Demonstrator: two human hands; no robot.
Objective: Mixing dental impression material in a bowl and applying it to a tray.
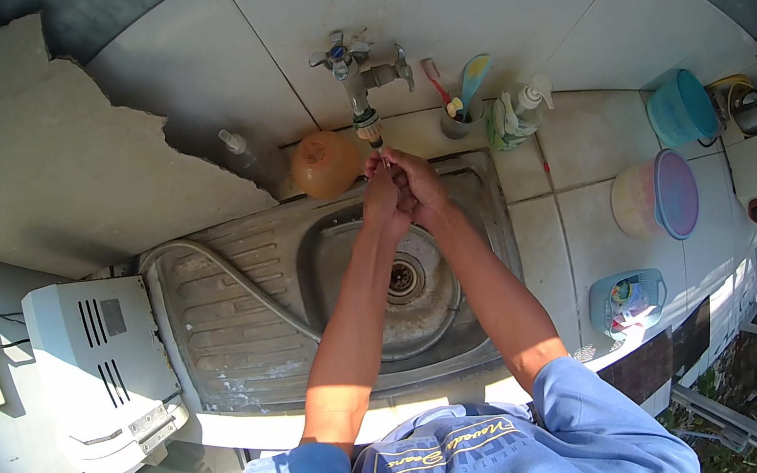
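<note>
My left hand (381, 194) and my right hand (419, 184) meet close under the mouth of a metal tap (362, 100) on the tiled wall. The fingers of both are curled in and pressed together; what they hold, if anything, is hidden. A thin bright streak, perhaps water, shows between the tap's mouth and the fingertips. Below my wrists lies the steel sink (327, 254), with its round drain (403, 278) visible between my forearms. An orange round object (326, 165) sits just left of my hands at the sink's back edge.
A grey hose (230, 270) runs over the drainboard into the basin. Right of the tap stand a cup (457, 124) with toothbrushes and a pump bottle (513, 119). Farther right are a teal bucket (680, 109), a lidded tub (654, 197) and a small basket (627, 304). A white appliance (103, 369) stands left.
</note>
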